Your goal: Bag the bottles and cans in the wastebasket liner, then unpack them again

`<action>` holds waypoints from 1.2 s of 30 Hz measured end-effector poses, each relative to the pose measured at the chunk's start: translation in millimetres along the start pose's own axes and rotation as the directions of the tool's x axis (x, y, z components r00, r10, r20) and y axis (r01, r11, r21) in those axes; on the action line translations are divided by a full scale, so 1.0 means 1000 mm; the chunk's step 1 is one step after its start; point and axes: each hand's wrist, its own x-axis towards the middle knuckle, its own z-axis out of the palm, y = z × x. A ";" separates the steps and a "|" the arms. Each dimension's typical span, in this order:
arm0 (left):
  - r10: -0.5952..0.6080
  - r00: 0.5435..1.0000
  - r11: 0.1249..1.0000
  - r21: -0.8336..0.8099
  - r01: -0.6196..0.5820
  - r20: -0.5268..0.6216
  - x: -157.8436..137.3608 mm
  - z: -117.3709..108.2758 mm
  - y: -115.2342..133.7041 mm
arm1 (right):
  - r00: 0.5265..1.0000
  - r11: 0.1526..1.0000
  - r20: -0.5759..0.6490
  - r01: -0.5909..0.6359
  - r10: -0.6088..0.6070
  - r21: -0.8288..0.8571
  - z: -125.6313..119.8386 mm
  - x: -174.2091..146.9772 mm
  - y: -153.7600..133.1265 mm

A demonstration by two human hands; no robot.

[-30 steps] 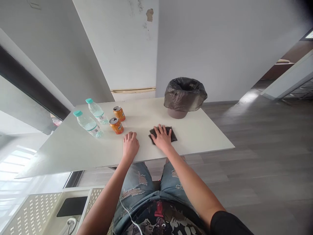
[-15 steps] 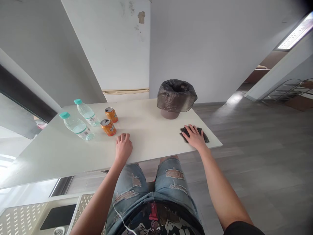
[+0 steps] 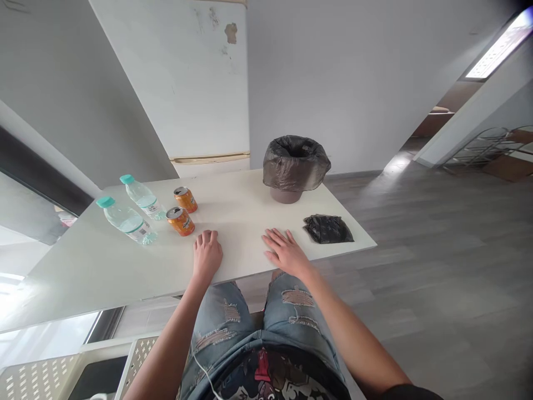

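My left hand [image 3: 207, 256] rests on the white table [image 3: 245, 208] with its fingers curled in and nothing visible in them. Close by, beyond it to the left, stand two orange drink cans, a nearer one [image 3: 180, 222] and a farther one [image 3: 185, 200]. Flat on the tabletop near its front edge lies my right hand [image 3: 287, 253], fingers spread, holding nothing. Just right of that hand is a folded black plastic bag [image 3: 330, 229], apart from it. Behind both stands a small bin [image 3: 286, 195] lined with a dark plastic bag [image 3: 296, 166] that hangs over its rim.
Two clear plastic bottles with teal caps, a nearer one [image 3: 130, 223] and a farther one [image 3: 144, 199], stand left of the cans. A white refrigerator [image 3: 200, 83] is behind the table. A wire rack [image 3: 478, 147] stands far right on the grey floor [image 3: 433, 266].
My right hand has come off the folded black bag and moved left onto the bare tabletop. My left hand keeps its place on the table. The view has shifted slightly.
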 end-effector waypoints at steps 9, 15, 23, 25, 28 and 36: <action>-0.011 1.000 1.000 0.004 0.011 0.008 0.000 -0.001 0.001 | 0.997 1.000 0.075 -0.024 0.023 0.007 0.004 0.002 -0.006; -0.024 1.000 1.000 -0.018 0.024 0.005 0.000 -0.001 0.000 | 0.999 1.000 0.039 -0.024 0.023 0.018 0.009 0.002 -0.006; -0.037 0.999 0.998 -0.044 0.037 0.008 -0.001 -0.002 0.000 | 1.000 1.000 0.016 -0.012 0.011 0.028 0.011 0.001 -0.003; -0.037 0.999 0.998 -0.047 0.037 0.006 -0.001 -0.002 0.000 | 1.000 1.000 0.014 -0.004 0.004 0.022 0.013 0.001 -0.002; -0.041 0.999 0.998 -0.047 0.041 0.008 -0.001 -0.002 0.000 | 1.000 1.000 0.006 0.006 -0.006 0.013 0.015 0.001 0.000; -0.057 0.998 0.996 -0.070 0.058 0.017 -0.001 -0.002 0.001 | 1.000 0.999 0.016 -0.002 0.001 0.032 0.016 0.001 0.001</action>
